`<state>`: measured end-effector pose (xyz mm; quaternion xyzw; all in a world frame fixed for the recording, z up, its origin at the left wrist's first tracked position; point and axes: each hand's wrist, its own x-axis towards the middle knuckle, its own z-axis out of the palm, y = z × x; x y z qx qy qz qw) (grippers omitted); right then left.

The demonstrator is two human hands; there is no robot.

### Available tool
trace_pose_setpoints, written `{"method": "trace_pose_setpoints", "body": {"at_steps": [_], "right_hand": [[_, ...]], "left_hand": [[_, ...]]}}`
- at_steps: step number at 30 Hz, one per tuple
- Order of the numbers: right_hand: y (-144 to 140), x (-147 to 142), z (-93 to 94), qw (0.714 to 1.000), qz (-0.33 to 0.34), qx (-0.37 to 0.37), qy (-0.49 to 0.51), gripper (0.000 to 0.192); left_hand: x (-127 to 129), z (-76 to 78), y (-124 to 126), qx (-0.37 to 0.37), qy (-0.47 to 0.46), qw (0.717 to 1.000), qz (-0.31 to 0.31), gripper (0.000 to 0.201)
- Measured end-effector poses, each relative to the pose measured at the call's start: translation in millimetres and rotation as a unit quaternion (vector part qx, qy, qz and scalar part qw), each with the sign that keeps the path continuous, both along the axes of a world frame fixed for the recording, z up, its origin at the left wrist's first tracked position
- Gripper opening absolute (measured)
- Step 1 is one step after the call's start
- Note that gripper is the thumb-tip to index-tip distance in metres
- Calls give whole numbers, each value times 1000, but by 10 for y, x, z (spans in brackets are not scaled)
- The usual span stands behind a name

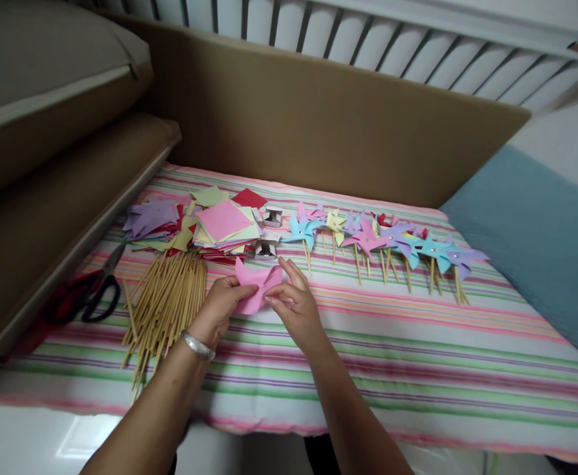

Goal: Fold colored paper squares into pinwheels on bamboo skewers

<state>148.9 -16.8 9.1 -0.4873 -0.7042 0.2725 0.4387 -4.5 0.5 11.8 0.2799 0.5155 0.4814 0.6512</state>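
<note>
Both hands meet over a pink paper pinwheel (pixel 253 302) with its corners folded toward the middle. My left hand (pixel 222 300) pinches it from the left, thumb pressed at the centre. My right hand (pixel 296 303) has thumb and index finger closed together at the paper's right side; whether a pin sits between them is too small to make out. Just beyond the hands stand two small open boxes, one (pixel 266 249) with dark bits in it and another (pixel 272 216) behind. Left of my left hand lies a heap of thin wooden sticks (pixel 170 303).
Stacked coloured paper squares (pixel 224 221) and cut purple paper (pixel 150 218) lie at the back left. Black-handled scissors (pixel 101 290) rest by the sofa cushions (pixel 71 171). Several pinwheels on sticks (pixel 368 237) line the back right. A brown board (pixel 319 125) borders the striped cloth (pixel 392 382).
</note>
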Motion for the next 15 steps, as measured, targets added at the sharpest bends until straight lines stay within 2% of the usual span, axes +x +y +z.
{"method": "trace_pose_setpoints", "body": {"at_steps": [6, 15], "right_hand": [[21, -10, -51, 999, -41, -13, -15, 5], [24, -33, -39, 998, -55, -33, -12, 4]], "left_hand": [[71, -65, -30, 28, 14, 998, -48, 18], [48, -49, -28, 21, 30, 997, -70, 17]]}}
